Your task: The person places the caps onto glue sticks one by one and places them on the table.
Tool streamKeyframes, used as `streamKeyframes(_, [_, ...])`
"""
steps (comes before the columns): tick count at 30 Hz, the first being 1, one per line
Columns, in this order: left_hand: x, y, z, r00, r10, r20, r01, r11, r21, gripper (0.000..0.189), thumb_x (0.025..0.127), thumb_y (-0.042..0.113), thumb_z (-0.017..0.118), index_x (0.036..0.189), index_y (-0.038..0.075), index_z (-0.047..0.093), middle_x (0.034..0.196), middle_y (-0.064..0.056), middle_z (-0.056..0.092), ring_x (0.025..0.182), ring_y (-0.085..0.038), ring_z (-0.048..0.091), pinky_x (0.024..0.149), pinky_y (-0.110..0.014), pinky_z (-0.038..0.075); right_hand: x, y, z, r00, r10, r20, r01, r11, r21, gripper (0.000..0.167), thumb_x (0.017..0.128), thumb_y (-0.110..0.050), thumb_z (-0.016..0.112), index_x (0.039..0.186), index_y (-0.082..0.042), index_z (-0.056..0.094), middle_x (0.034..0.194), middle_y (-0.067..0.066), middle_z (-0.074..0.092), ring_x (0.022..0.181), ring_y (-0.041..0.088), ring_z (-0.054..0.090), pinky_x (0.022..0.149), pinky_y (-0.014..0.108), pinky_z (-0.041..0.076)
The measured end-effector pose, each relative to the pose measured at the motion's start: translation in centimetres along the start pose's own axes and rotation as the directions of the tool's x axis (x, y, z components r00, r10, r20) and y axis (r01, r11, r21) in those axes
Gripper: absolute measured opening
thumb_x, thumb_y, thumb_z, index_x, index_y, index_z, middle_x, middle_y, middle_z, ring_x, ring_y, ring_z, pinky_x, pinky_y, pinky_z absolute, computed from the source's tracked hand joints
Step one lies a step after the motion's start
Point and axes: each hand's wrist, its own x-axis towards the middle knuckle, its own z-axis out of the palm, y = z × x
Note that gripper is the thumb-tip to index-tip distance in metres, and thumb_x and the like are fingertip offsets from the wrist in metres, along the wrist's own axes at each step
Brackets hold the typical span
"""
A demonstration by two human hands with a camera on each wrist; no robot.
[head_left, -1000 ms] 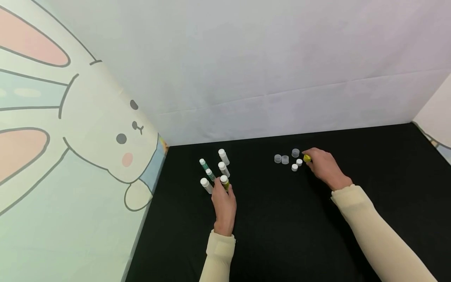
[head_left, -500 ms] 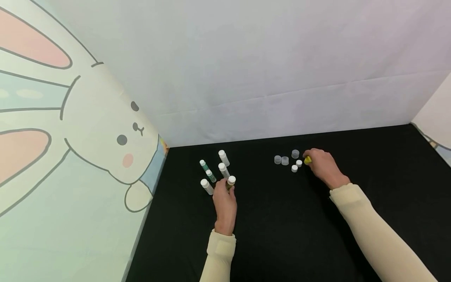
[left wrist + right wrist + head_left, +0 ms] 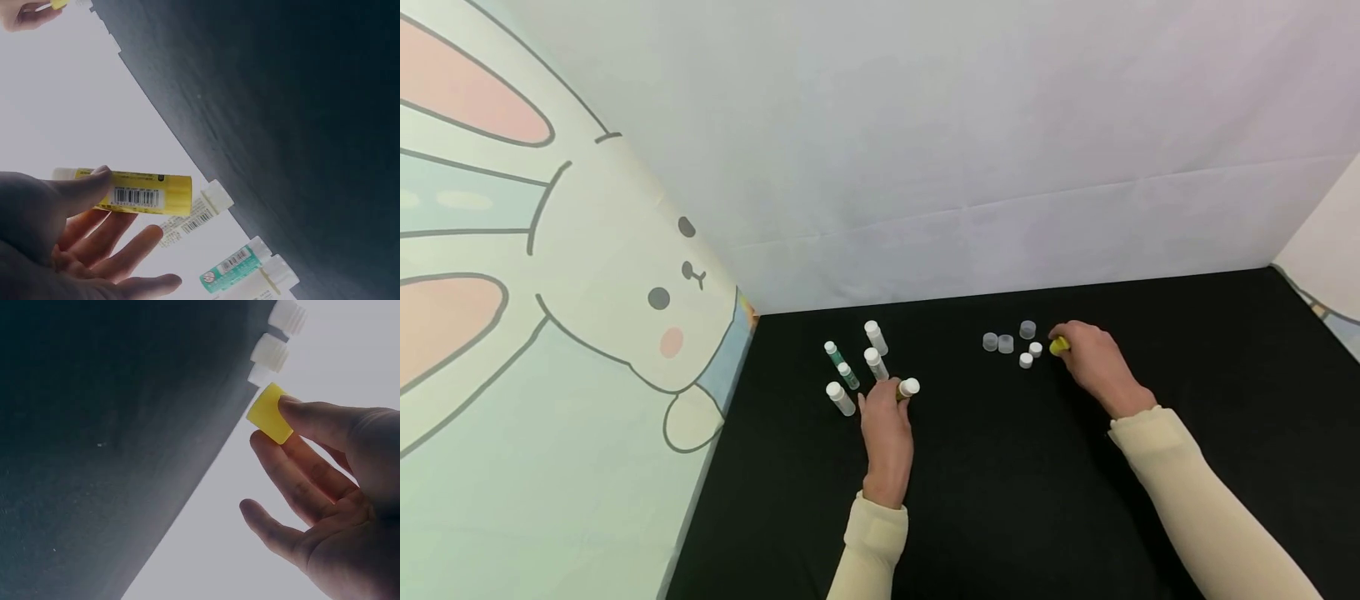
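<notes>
My left hand [image 3: 886, 425] pinches a yellow glue stick [image 3: 150, 192] with a barcode label, thumb on one side and fingers on the other. In the head view the stick's white top leans to the right. Between the thumb and fingertips of my right hand [image 3: 1097, 367] is a yellow cap [image 3: 270, 414]. Left of that hand lie small white caps [image 3: 1026, 360] and several clear caps [image 3: 1005, 343]. Behind and left of my left hand stand white glue sticks [image 3: 840, 399] and slim green glue sticks [image 3: 235, 267], all with white tops.
A black cloth [image 3: 985, 483] covers the table. Behind it rises a pale wall [image 3: 962, 150], and a panel with a cartoon rabbit [image 3: 610, 283] stands along the left side.
My left hand has shifted right, drawing the yellow glue stick away from the group and tipping it rightward. The right hand, with the yellow cap, has turned slightly and come a little nearer.
</notes>
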Motion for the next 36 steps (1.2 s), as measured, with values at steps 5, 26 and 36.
streamKeyframes(5, [-0.3, 0.5, 0.1, 0.998, 0.057, -0.008, -0.057, 0.998, 0.039, 0.023, 0.088, -0.005, 0.081, 0.1, 0.009, 0.067, 0.099, -0.008, 0.07, 0.108, -0.029, 0.069, 0.112, -0.071, 0.041, -0.7, -1.2, -0.3, 0.999, -0.024, -0.036, 0.025, 1.0, 0.017, 0.028, 0.092, 0.015, 0.07, 0.12, 0.011, 0.069, 0.12, 0.033, 0.066, 0.108, 0.051, 0.066, 0.093, 0.065, 0.054])
streamKeyframes(26, [-1.2, 2.6, 0.9, 0.983, 0.179, 0.033, -0.181, 0.981, 0.071, 0.027, 0.088, -0.002, 0.081, 0.11, 0.008, 0.07, 0.113, -0.009, 0.073, 0.128, -0.036, 0.065, 0.112, -0.073, 0.039, -3.2, -7.9, -0.2, 0.949, -0.254, -0.188, 0.274, 0.957, 0.093, 0.035, 0.083, 0.016, 0.08, 0.114, 0.001, 0.073, 0.116, 0.017, 0.073, 0.106, 0.035, 0.072, 0.089, 0.053, 0.061])
streamKeyframes(36, [-1.3, 3.4, 1.0, 0.98, 0.192, 0.045, -0.195, 0.98, 0.046, 0.024, 0.09, 0.0, 0.081, 0.11, 0.008, 0.07, 0.114, -0.007, 0.073, 0.129, -0.037, 0.065, 0.112, -0.074, 0.038, -4.2, -10.2, 0.8, 0.896, -0.364, -0.256, 0.397, 0.913, 0.092, 0.041, 0.078, 0.016, 0.084, 0.114, 0.0, 0.074, 0.119, 0.014, 0.074, 0.11, 0.032, 0.072, 0.09, 0.05, 0.061])
